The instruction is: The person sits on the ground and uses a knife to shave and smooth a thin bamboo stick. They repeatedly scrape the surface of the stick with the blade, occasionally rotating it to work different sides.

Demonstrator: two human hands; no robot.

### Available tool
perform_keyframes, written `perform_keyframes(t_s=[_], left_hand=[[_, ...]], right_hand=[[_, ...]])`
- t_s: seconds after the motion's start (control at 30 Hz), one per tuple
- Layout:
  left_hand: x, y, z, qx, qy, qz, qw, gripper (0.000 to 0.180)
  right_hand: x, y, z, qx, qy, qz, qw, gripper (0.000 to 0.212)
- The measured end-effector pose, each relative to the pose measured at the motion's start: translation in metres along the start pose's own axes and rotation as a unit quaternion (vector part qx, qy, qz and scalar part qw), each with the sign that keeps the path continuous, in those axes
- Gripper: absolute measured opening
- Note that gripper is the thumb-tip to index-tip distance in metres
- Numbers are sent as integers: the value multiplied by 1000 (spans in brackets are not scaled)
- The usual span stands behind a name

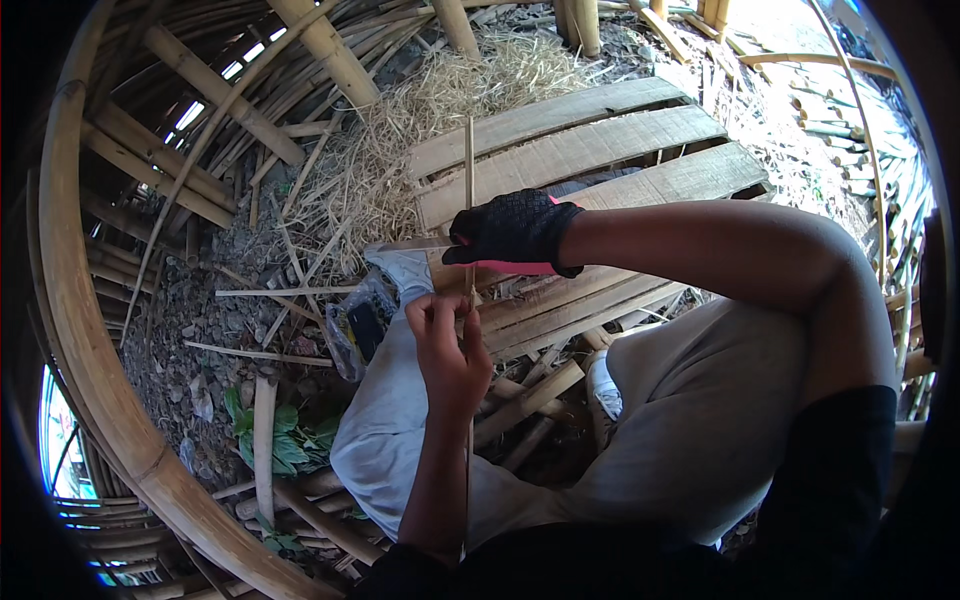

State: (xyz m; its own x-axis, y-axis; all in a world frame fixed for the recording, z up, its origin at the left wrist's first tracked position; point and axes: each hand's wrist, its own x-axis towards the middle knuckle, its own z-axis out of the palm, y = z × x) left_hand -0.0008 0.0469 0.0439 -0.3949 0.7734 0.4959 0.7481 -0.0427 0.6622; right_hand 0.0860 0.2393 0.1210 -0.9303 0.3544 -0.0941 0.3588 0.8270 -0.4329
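Note:
A long thin bamboo strip runs upright through the middle of the head view, from above the slatted wooden pallet down toward my lap. My right hand, in a black and pink glove, is closed around the strip over the pallet. Just below it my bare left hand pinches the same strip between thumb and fingers. Whether the glove also hides a tool, I cannot tell. Both my knees, in light grey trousers, are spread on either side of the strip.
Dry straw is heaped behind the pallet. Loose bamboo sticks, a clear plastic bag with a dark item, and green leaves lie at left. A curved bamboo pole bounds the left side; cut bamboo lies far right.

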Motion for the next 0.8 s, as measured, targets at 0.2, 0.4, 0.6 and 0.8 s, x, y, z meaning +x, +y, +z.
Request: perform_keyframes(t_s=[0.2,0.4,0.6,0.8], left_hand=[[-2,-3,4,-9,-9,-5,1000,14],[-2,-5,7,2,5,13,1000,12],[-5,-13,7,11,14,30,999,11],[-8,-9,2,4,13,-9,1000,15]], right_hand=[[-5,-1,-2,-6,2,-11,1000,55],[-8,-2,-4,-18,-10,-5,1000,55],[-5,1,5,-20,35,-41,998,48],[-6,1,0,-37,2,-12,999,50]])
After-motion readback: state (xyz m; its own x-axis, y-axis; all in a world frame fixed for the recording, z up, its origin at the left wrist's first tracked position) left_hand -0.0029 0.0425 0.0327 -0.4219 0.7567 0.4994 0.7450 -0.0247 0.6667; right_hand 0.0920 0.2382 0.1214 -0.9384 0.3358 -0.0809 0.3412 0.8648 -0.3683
